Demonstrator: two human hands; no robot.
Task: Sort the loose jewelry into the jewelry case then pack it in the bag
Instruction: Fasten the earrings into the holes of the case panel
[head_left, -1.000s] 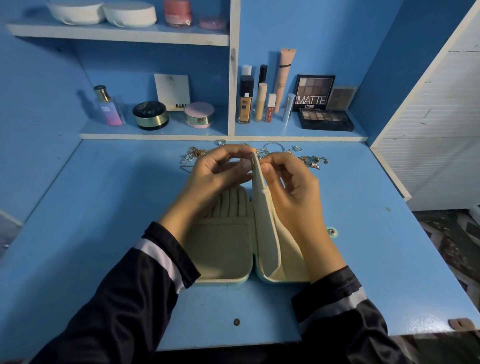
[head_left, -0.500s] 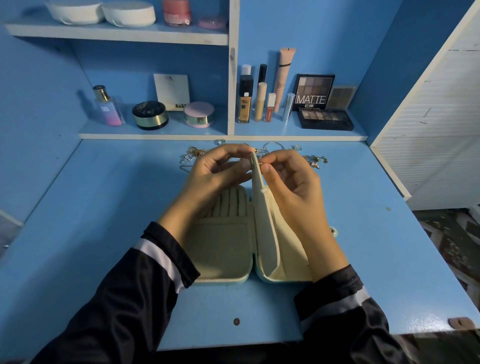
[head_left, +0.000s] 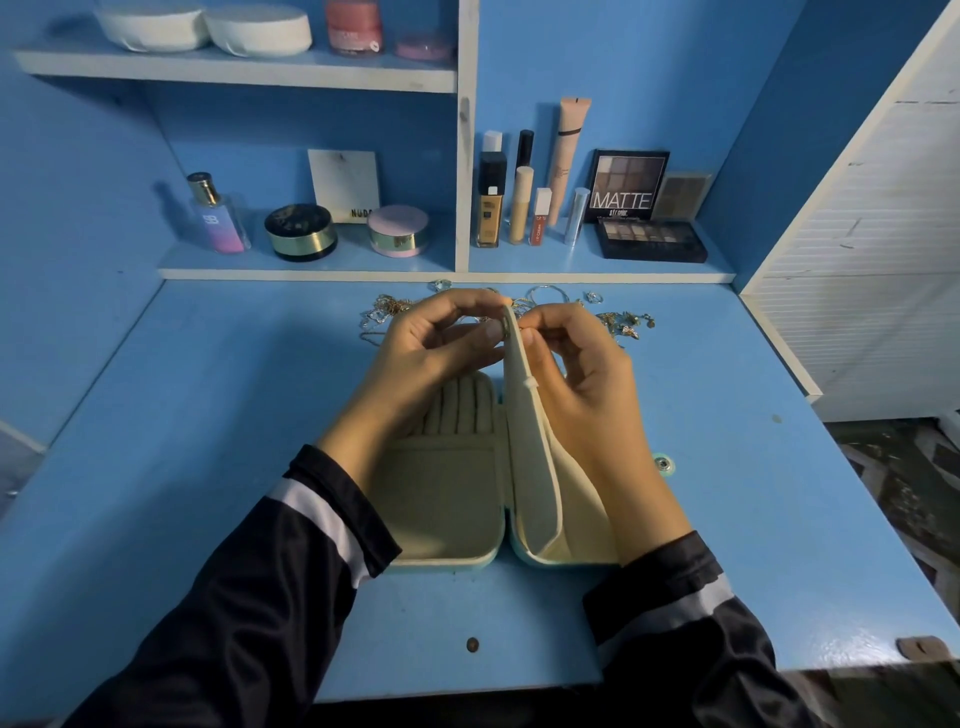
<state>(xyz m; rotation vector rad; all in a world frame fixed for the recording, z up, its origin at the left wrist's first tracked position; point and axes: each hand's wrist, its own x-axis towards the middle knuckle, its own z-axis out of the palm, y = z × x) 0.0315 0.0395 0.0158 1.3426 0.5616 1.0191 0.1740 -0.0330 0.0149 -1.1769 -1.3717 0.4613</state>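
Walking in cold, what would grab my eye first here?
An open cream jewelry case lies in the middle of the blue desk, with the left hand and right hand pinching the top of its upright flap. Behind them loose jewelry glitters, below a shelf of makeup.

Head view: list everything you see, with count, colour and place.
Open jewelry case: one, cream inside, teal shell, desk centre.
Cream fabric flap: one, upright at the case's middle.
Loose gold and silver jewelry: a heap, behind the case.
Blue painted desk: one, under the case.
Pink-purple perfume bottle: one, lower shelf, left.
Round compacts: two, black-gold and pink-gold, lower shelf.
White square card: one, behind compacts.
Makeup tubes and bottles: several, mixed colours, lower shelf, right.
Eyeshadow palettes: at least two, black and brown, far right.
White round containers: two, upper shelf.
Pink jar: one, upper shelf.
Left hand, right hand: dark sleeves, both pinch the flap's top.
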